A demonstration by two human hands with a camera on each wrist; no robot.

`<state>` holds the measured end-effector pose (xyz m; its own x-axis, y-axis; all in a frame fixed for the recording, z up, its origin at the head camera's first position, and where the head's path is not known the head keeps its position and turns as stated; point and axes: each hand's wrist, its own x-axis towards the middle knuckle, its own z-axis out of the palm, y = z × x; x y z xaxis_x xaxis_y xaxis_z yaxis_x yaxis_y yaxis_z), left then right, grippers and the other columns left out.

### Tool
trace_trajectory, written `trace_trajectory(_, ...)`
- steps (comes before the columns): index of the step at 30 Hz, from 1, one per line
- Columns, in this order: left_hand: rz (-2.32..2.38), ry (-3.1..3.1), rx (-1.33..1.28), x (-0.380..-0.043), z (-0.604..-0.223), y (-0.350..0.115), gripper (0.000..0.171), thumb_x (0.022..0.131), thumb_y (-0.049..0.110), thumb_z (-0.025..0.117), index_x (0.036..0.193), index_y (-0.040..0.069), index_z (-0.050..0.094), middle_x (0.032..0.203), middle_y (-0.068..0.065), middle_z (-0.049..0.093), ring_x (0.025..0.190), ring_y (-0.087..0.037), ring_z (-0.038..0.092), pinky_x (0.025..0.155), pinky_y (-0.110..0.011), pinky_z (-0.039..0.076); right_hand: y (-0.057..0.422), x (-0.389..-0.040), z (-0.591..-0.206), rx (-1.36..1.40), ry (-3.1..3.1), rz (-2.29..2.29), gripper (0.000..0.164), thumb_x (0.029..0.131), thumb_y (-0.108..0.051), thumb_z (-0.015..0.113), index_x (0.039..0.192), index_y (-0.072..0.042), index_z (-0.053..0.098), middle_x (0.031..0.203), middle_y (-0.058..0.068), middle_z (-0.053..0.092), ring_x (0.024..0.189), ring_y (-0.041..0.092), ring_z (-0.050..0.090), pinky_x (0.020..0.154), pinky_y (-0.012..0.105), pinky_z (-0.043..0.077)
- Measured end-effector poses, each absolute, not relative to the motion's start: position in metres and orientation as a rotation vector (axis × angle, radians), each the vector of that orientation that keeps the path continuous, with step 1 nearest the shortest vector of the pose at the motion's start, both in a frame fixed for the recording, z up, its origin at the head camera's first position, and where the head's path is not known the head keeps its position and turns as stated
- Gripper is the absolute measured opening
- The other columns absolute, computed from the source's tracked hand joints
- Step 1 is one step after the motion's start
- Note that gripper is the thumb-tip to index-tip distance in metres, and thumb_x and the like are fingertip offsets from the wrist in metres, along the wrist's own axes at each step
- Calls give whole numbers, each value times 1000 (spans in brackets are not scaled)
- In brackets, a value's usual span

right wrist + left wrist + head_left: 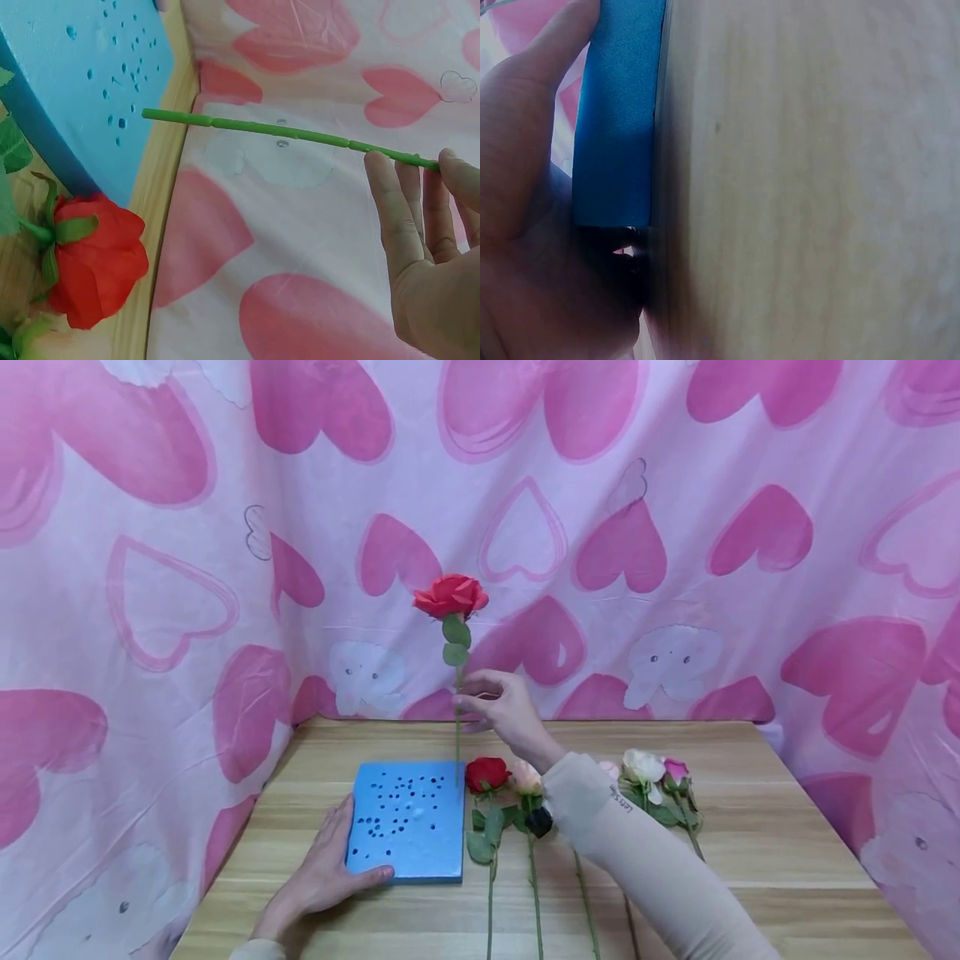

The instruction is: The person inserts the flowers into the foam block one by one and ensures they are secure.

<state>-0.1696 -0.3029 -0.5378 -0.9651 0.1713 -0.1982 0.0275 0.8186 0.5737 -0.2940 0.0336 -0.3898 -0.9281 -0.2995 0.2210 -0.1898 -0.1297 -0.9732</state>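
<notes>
My right hand (510, 714) pinches the green stem of a red artificial rose (452, 597) between thumb and fingers, the bloom held upright above it. In the right wrist view the stem's bare lower end (176, 116) is visible in front of the blue foam block (82, 67), outside its holes. My left hand (326, 864) grips the near left corner of the foam block (420, 860), its fingers along the left side and thumb at the front edge. Many small holes mark the block's top.
Right of the block lie several artificial flowers: a red rose (487, 774), a pale pink one (527, 778), a black one (538, 822), a white one (643, 766) and a magenta one (677, 768). My right forearm partly covers them. A heart-patterned curtain (525, 502) hangs behind the wooden table (780, 860).
</notes>
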Motion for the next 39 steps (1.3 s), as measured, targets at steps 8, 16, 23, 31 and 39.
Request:
trace_trajectory(8,870,2753,146,-169,-536,-301,148,87,71,86,177,3,-11,185,-27,-6,169,-55,-5,134,-72,4,23,-296,-395,-537,1988,-2232,27,102,-3,81,128,1,76,114,16,80,97,29,84,88,65,65)
trace_trajectory(16,864,2768,155,-170,-537,-303,148,87,71,85,176,2,-10,185,-28,-5,169,-56,-3,134,-73,5,-3,-298,-396,-597,1966,-2212,30,104,-1,77,133,2,76,120,16,81,98,28,83,87,57,69)
trace_trajectory(23,875,2766,141,-170,-539,-301,148,87,72,85,177,2,-9,185,-28,-4,169,-56,-4,134,-74,5,-21,-299,-400,-628,1937,-2202,28,103,-1,78,131,1,78,122,20,80,102,27,82,91,62,67)
trace_trajectory(31,875,2764,161,-171,-537,-303,147,88,72,84,176,2,-10,185,-27,-5,169,-56,-5,134,-73,4,-36,-301,-402,-618,1904,-2219,25,102,-4,80,127,-3,81,118,14,81,104,28,82,96,66,63)
trace_trajectory(39,867,2758,163,-171,-539,-303,147,88,71,84,177,2,-10,185,-27,-5,169,-56,-6,135,-72,4,-48,-304,-407,-603,1892,-2218,25,102,-4,80,127,0,82,121,12,81,105,26,81,95,62,65)
